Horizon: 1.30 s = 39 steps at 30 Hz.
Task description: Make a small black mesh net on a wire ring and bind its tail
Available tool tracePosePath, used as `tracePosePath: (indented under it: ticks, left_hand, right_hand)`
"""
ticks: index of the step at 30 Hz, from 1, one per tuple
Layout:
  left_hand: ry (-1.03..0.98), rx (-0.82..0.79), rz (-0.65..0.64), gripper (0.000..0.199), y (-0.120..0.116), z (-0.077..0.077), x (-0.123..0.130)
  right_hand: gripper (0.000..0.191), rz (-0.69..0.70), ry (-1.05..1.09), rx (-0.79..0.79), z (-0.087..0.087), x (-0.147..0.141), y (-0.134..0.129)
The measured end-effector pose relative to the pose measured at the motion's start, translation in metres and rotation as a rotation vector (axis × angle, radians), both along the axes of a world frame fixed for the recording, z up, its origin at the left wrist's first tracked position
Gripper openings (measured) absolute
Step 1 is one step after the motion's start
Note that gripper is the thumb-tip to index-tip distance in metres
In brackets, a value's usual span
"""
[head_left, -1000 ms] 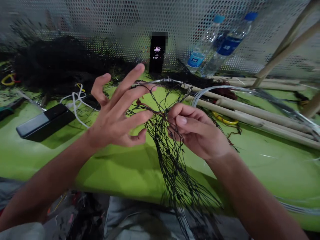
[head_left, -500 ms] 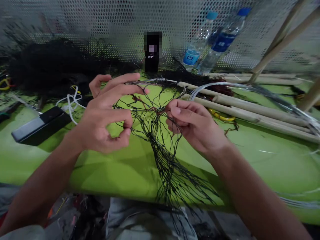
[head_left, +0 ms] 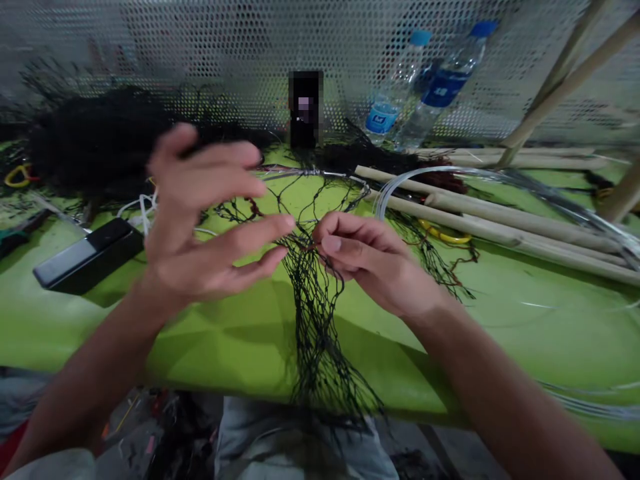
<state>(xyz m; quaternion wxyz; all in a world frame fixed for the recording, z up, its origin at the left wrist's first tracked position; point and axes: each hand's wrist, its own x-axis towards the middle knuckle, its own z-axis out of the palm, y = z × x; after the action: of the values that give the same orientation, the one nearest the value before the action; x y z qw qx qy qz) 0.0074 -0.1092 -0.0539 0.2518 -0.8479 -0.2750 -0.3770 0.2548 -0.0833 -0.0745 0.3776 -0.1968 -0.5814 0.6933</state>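
Our hands work the black net (head_left: 315, 293)

Right hand (head_left: 370, 263) pinches a strand; left hand (head_left: 200, 227) is spread. A hard tug could tangle it.

Two hands (head_left: 200, 220), one black net (head_left: 315, 313), two water bottles (head_left: 390, 107), perhaps four bamboo poles (head_left: 500, 230), one phone (head_left: 87, 253)
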Motion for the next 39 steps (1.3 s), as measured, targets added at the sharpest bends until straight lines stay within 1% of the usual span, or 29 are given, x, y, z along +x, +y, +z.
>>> tracePosePath:
  ticks: [3,6,8,10,12,16,18,20,23,25,28,31,35,39]
  left_hand:
    - [0.148,-0.074,-0.098,0.043,0.002,-0.001,0.004]
    - [0.151,-0.231,-0.085,0.034,0.004,0.0,0.011]
    - [0.111,-0.33,-0.063,0.029,0.006,0.006,0.014]
    - [0.096,-0.398,-0.039,0.021,0.01,0.017,0.016]
    - [0.087,-0.422,-0.046,0.016,0.015,0.033,0.019]
    - [0.09,-0.471,-0.101,0.016,0.024,0.068,0.025]
    - [0.096,-0.505,-0.099,0.018,0.025,0.081,0.026]
    - [0.076,-0.521,-0.078,0.018,0.025,0.088,0.027]
    - [0.027,-0.55,-0.027,0.019,0.022,0.092,0.027]
    - [0.006,-0.547,-0.011,0.016,0.019,0.093,0.028]
    - [0.016,-0.533,0.004,0.007,0.017,0.093,0.029]
    - [0.04,-0.532,0.025,0.008,0.018,0.092,0.028]
    - [0.065,-0.543,0.031,0.009,0.019,0.092,0.025]
    - [0.078,-0.555,0.007,0.006,0.017,0.095,0.024]
  right_hand:
    - [0.023,0.028,0.02,0.03,0.002,0.0,-0.001]
    - [0.022,0.004,-0.018,0.09,0.007,0.004,-0.002]
    - [0.02,-0.034,-0.049,0.133,0.011,0.007,-0.001]
    - [0.018,-0.051,-0.062,0.177,0.016,0.009,0.002]
    - [0.018,-0.058,-0.06,0.198,0.021,0.009,0.008]
    - [0.02,-0.137,-0.034,0.202,0.034,0.006,0.024]
    - [0.021,-0.164,-0.044,0.222,0.044,0.005,0.029]
    - [0.021,-0.172,-0.079,0.271,0.057,0.007,0.032]
    - [0.021,-0.172,-0.16,0.409,0.08,0.011,0.03]
    - [0.021,-0.17,-0.211,0.498,0.093,0.014,0.026]
    - [0.023,-0.185,-0.301,0.588,0.104,0.016,0.019]
    - [0.024,-0.217,-0.372,0.631,0.105,0.019,0.018]
    - [0.026,-0.216,-0.364,0.639,0.101,0.02,0.023]
    - [0.02,-0.217,-0.345,0.649,0.097,0.018,0.026]
